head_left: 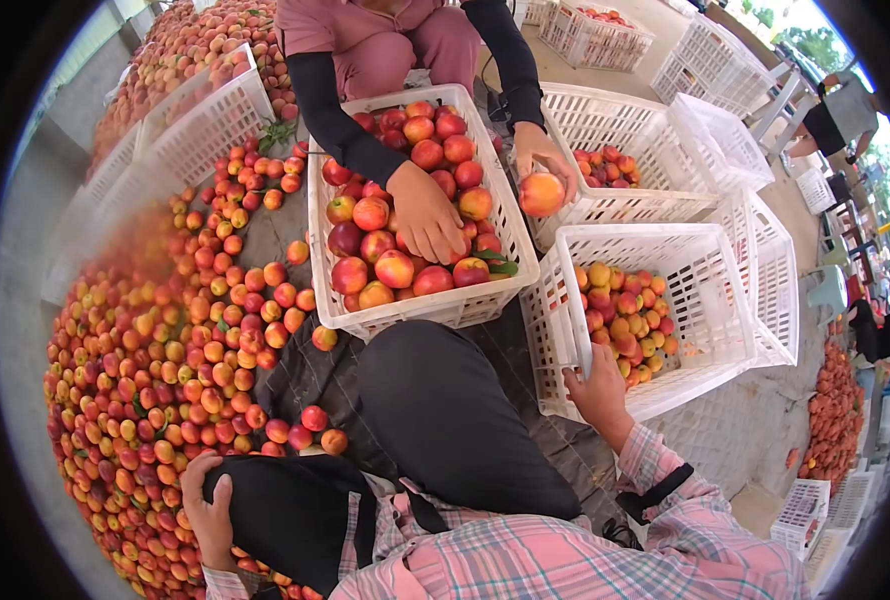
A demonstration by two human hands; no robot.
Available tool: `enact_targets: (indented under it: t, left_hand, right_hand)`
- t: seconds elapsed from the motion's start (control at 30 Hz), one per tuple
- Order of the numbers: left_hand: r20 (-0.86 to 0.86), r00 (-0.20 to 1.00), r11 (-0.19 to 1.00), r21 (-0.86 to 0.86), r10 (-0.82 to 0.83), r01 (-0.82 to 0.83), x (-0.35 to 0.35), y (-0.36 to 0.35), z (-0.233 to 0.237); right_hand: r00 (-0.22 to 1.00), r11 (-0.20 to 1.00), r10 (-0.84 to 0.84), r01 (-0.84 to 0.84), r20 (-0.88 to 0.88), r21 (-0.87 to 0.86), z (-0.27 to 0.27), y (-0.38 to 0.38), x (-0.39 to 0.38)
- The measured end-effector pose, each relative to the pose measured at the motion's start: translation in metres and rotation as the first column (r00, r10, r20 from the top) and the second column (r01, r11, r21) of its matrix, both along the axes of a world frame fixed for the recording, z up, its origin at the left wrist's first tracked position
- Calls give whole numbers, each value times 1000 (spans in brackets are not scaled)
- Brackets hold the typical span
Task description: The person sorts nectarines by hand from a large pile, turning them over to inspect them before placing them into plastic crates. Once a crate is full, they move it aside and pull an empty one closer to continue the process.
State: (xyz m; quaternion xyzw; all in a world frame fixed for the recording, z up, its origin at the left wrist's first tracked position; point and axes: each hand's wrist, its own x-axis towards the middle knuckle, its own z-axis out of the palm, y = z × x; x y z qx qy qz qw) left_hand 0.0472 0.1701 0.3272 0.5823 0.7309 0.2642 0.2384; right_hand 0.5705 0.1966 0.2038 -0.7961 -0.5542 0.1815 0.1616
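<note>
The right hand (pixel 597 388) is gripping the near rim of the right crate (pixel 700 385) holding peaches (pixel 620 320). The left hand (pixel 208 512) is lying open on the knee (pixel 285 510), beside the fruit pile (pixel 135 350).

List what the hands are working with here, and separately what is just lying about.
In use:
- right hand gripping the rim of the side crate
- left hand resting on a black-clad knee
- co-worker's hand in the middle crate
- co-worker's other hand holding a peach

Lying about:
- fruit heap on the ground
- back crates
</note>
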Motion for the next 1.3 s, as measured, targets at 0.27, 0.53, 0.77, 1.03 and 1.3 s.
enact_targets:
  t: [0.27,0.53,0.77,1.03,1.3]
  left_hand:
    - [-1,1000,1000,-4,9,-9,-2,0,0]
    - [11,997,997,29,71,-71,-5,-10,-2]
    - [36,997,997,9,74,-74,-5,-6,2]
    - [14,998,998,25,59,-60,0,-3,0]
    - [17,997,997,42,70,-71,-1,-6,-1]
  right_hand:
    - [875,796,300,-449,381,406,53,118,-22]
    - [874,847,283,-421,394,325,21,193,-27]
    - [964,867,147,-233,220,441,23,100,-9]
    - [987,973,62,-92,146,212,17,20,-6]
    - [1000,999,-29,29,8,18,-2,15,-6]
